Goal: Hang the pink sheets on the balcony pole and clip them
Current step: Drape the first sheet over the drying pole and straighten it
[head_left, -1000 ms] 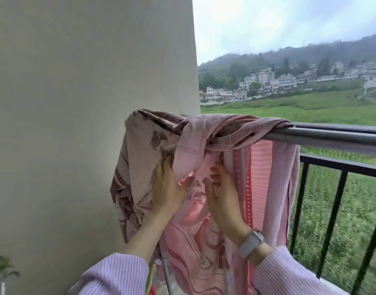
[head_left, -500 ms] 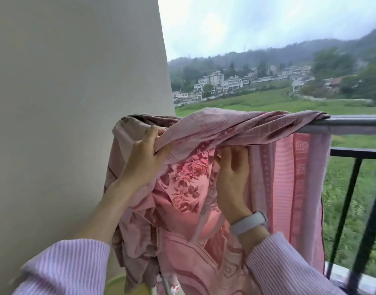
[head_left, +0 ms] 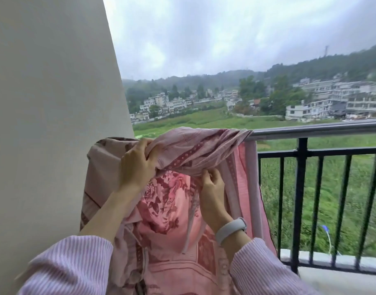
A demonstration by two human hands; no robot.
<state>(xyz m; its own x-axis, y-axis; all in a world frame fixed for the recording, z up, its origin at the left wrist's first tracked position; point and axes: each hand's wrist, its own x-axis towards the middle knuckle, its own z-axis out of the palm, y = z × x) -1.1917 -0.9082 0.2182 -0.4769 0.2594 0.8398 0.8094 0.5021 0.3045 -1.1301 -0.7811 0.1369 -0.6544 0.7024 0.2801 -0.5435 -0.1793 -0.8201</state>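
A pink sheet (head_left: 174, 211) with a dark red rose print hangs bunched over the left end of the metal balcony pole (head_left: 315, 129), close to the wall. My left hand (head_left: 138, 165) grips a gathered fold of the sheet at the top, near the pole. My right hand (head_left: 212, 188) pinches the sheet's lower folded edge just under the bunched roll. The part of the pole under the cloth is hidden. No clips are in view.
A cream wall (head_left: 50, 124) stands right against the sheet on the left. Black railing bars (head_left: 302, 199) run under the pole to the right, above a concrete ledge (head_left: 332, 260). Fields and houses lie beyond.
My view has turned right. My left hand has climbed higher on the bunched fold. My right hand has shifted right and now pinches the lower edge.
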